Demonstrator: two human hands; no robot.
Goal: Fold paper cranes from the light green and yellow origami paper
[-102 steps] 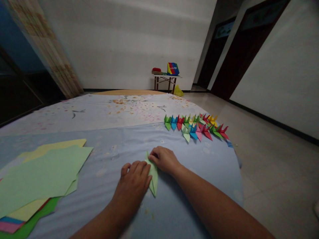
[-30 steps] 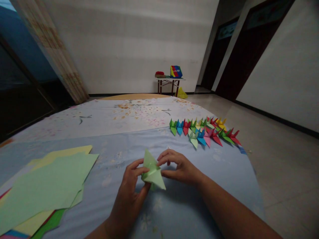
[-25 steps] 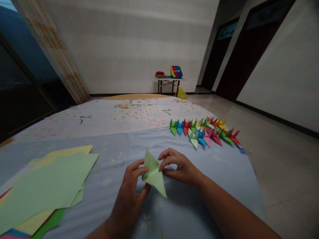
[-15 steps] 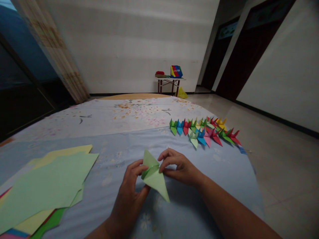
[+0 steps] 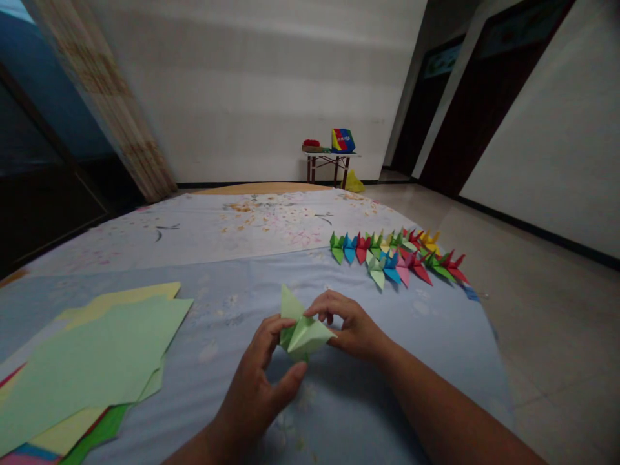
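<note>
Between my hands is a light green origami crane (image 5: 310,337), partly folded, with one pointed flap standing up at the back and another bent toward the right. My left hand (image 5: 264,368) holds its left side with the fingertips, the thumb lower down near its bottom edge. With thumb and fingers, my right hand (image 5: 351,323) grips the right side of the paper. Farther back on the right, several finished paper cranes (image 5: 378,265) in green, blue, red, pink and yellow stand close together in rows.
A stack of coloured paper sheets (image 5: 97,361), light green on top, lies at the left. The round table wears a pale blue cloth (image 5: 217,284) and a white floral cloth (image 5: 271,219). By the far wall stands a small table (image 5: 334,154) with a colourful box (image 5: 343,140).
The crane's near flap, which pointed down toward me, is now swung up and to the right. My left thumb has come away from the flap and sits farther right.
</note>
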